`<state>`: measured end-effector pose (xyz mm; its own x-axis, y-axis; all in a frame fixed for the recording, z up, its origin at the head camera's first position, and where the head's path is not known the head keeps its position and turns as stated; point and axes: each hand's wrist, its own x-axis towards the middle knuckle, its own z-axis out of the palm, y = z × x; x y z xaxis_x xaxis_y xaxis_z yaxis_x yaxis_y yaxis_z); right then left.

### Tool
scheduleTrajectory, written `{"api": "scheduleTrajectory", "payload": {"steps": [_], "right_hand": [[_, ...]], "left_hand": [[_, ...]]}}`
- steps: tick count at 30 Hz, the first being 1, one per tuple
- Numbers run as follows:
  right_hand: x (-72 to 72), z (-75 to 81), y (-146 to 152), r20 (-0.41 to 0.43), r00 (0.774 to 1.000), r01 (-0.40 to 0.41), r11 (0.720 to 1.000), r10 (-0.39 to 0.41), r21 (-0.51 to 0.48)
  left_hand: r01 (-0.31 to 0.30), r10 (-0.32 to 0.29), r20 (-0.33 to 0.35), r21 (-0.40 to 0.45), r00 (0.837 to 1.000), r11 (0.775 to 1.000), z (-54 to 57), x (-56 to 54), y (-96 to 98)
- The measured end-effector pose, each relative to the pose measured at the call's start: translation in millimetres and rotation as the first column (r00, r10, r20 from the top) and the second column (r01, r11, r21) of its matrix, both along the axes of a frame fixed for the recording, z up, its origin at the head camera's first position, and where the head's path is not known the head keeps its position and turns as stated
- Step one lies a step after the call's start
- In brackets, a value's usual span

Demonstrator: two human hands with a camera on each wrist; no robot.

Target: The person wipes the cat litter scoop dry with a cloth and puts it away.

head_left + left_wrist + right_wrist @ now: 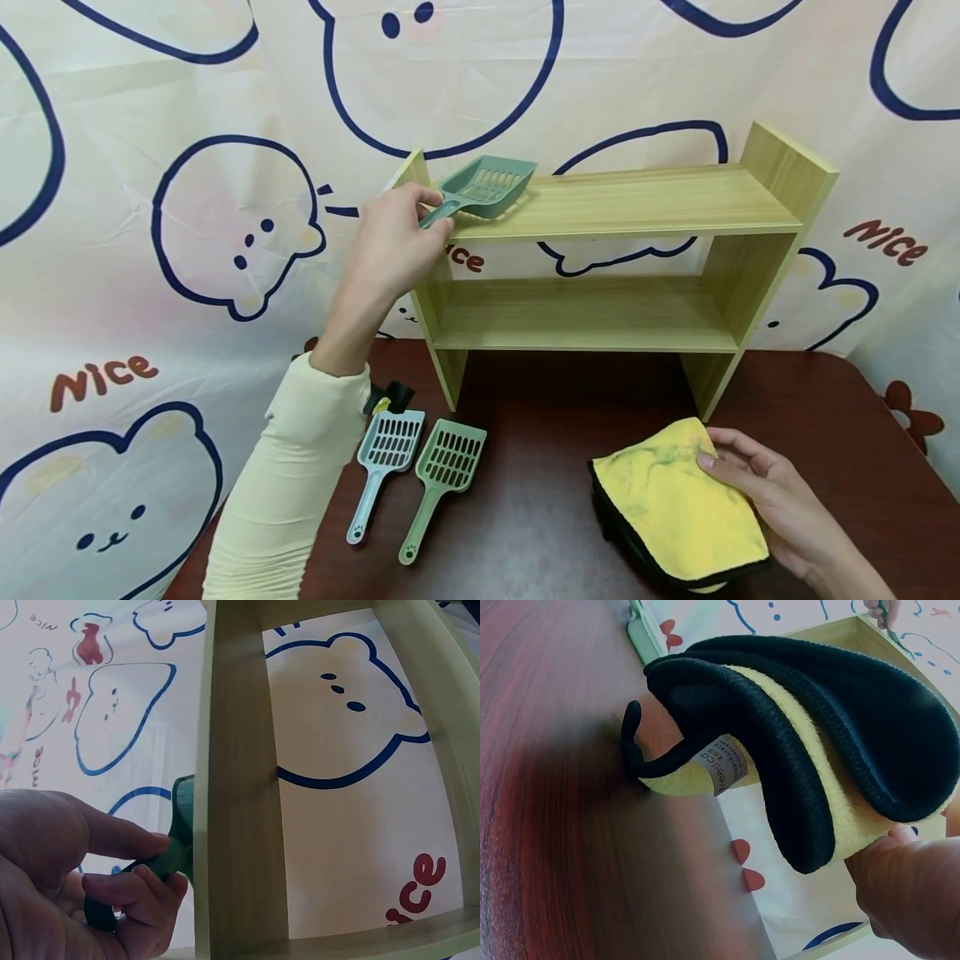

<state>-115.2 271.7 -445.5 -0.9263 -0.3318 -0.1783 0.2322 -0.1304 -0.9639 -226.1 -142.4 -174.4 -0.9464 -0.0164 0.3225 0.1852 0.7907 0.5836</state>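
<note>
My left hand (392, 246) grips the handle of a grey-green litter scoop (504, 185). The scoop's slotted head is over the left end of the top shelf of a light wooden rack (645, 200). In the left wrist view, the scoop (180, 851) shows darker green, beside the rack's edge. Low on the right, my right hand (787, 508) pinches a folded yellow cloth (675, 500) with black edging, thumb on top. Seen by the right wrist camera, the folds of the cloth (817, 742) hang above the table, black side outward, with a printed label inside.
A light blue litter scoop (390, 446) and a green one (450, 458) lie side by side on the dark wooden table (525, 517), left of centre. Behind them sits a small black object (397, 394). A cartoon-printed curtain (247, 83) hangs behind the rack.
</note>
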Motion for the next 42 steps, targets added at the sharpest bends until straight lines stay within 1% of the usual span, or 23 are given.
{"api": "scheduleTrajectory", "payload": {"steps": [4,9,13,17,21,28,31,33,36,39,42], "right_hand": [[-0.1,-0.3,-0.3,-0.012,1.0,0.0,1.0,0.0,-0.009],[-0.2,0.2,-0.9,-0.014,1.0,0.005,1.0,-0.005,-0.002],[0.2,0.2,-1.3,-0.009,1.0,0.011,1.0,-0.011,0.012],[0.0,0.3,-1.1,-0.007,1.0,0.012,1.0,-0.012,0.016],[-0.3,-0.4,-0.3,-0.011,1.0,0.007,1.0,-0.007,0.016],[-0.7,-0.9,1.1,-0.016,1.0,-0.001,1.0,0.001,0.009],[-0.3,-0.7,1.7,-0.011,1.0,0.003,1.0,-0.003,0.013],[0.2,-1.2,1.9,-0.009,1.0,0.003,1.0,-0.003,0.013],[0.8,-2.1,2.5,-0.008,1.0,0.007,1.0,-0.007,0.01],[1.5,-2.9,3.9,-0.01,1.0,0.017,1.0,-0.017,0.013],[2.1,-3.3,5.4,-0.009,1.0,0.02,1.0,-0.02,0.018]], "left_hand": [[-0.009,0.009,0.003,-0.013,1.0,1.0,-0.3,-3.7,3.8],[-0.018,0.019,0.037,-0.044,0.999,0.999,-1.6,-8.2,8.6],[-0.025,0.027,0.049,-0.039,0.998,0.999,-2.4,-10.1,9.7],[-0.037,0.039,0.057,-0.027,0.998,0.999,-2.9,-8.1,8.4],[-0.039,0.04,0.039,-0.017,0.998,0.999,-5.1,-2.2,6.5],[-0.049,0.049,-0.023,-0.016,0.999,0.999,-13.7,16.8,1.0],[-0.036,0.036,-0.062,-0.001,0.997,0.999,-19.3,29.0,-3.8],[-0.039,0.039,-0.091,0.001,0.995,0.999,-25.0,40.2,-8.2],[-0.077,0.076,-0.12,-0.003,0.99,0.997,-37.2,58.5,-17.0],[-0.113,0.109,-0.134,-0.02,0.985,0.993,-53.0,74.6,-27.3],[-0.107,0.102,-0.141,-0.027,0.985,0.994,-73.1,87.3,-37.0]]}}
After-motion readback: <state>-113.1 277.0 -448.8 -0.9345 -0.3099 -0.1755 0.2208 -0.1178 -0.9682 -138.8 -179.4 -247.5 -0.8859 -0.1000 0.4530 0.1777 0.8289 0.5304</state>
